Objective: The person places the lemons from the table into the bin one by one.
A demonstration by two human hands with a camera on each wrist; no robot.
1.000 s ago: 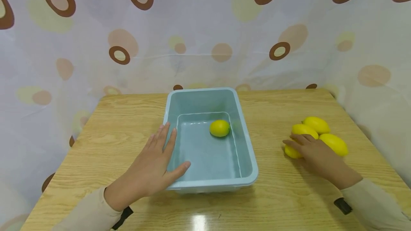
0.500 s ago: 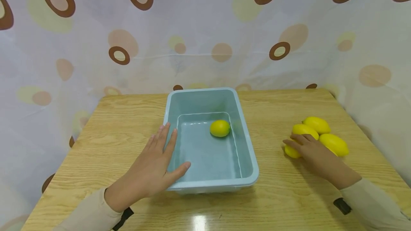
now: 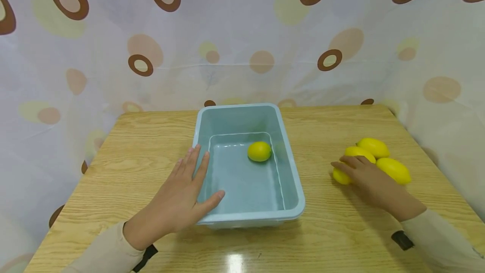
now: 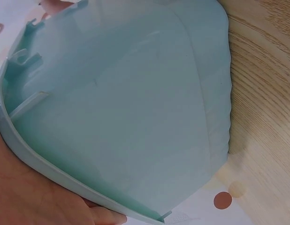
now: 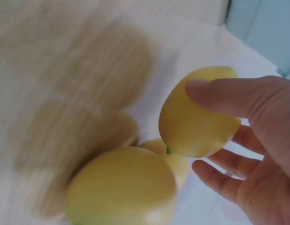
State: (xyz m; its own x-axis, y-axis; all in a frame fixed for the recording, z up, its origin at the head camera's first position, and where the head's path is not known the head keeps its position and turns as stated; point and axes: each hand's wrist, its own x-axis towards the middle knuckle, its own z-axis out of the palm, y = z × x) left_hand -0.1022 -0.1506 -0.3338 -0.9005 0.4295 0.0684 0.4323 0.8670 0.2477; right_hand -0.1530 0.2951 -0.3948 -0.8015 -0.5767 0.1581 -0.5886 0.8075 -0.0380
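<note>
A pale blue plastic tub (image 3: 250, 216) stands on the table with one yellow lemon (image 3: 259, 151) inside, toward its right wall. My left hand (image 3: 176, 199) lies flat across the tub's left rim, fingers straight and spread; the left wrist view has the tub's outer wall (image 4: 131, 108) beside it. On the right, my right hand (image 3: 373, 182) grips another lemon (image 5: 196, 126), thumb on one side and fingers on the other. Several more lemons sit together just beyond that hand, among them one at the back (image 3: 373, 148) and one at the right (image 3: 395, 171).
The wood-grain table (image 3: 151, 151) spreads out on both sides of the tub. Behind it and along the sides hangs a white curtain (image 3: 242, 24) with brown and beige ovals. A stretch of tabletop lies between the tub and the lemon group.
My right hand has shifted slightly left and up in the head view, and the gripped lemon has moved with it. The left hand and the tub have stayed in place.
</note>
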